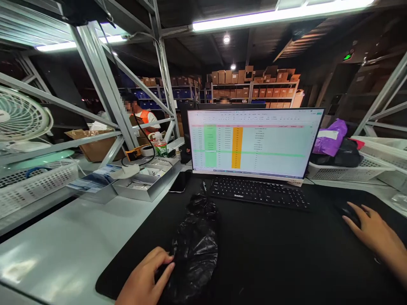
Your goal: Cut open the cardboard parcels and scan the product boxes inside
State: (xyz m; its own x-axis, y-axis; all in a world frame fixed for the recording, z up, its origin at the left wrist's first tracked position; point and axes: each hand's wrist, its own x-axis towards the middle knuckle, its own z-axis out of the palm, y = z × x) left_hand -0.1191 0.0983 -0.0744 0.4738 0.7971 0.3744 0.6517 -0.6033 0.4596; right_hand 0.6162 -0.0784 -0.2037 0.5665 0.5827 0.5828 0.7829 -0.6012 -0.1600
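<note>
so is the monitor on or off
On. The monitor shows a brightly lit spreadsheet with green and orange columns, above the black keyboard.

One view only, worn on your head, looking forward and down over the black desk mat (pixel 270 254). Monitor (pixel 254 144) sits close, dead ahead at 12 o'clock. Your left hand (pixel 146 279) shows at 7 o'clock, right hand (pixel 375 233) at 4 o'clock. Warehouse shelves (pixel 273 91) lie far back at 12. Wide lens, edges bowed.
</note>
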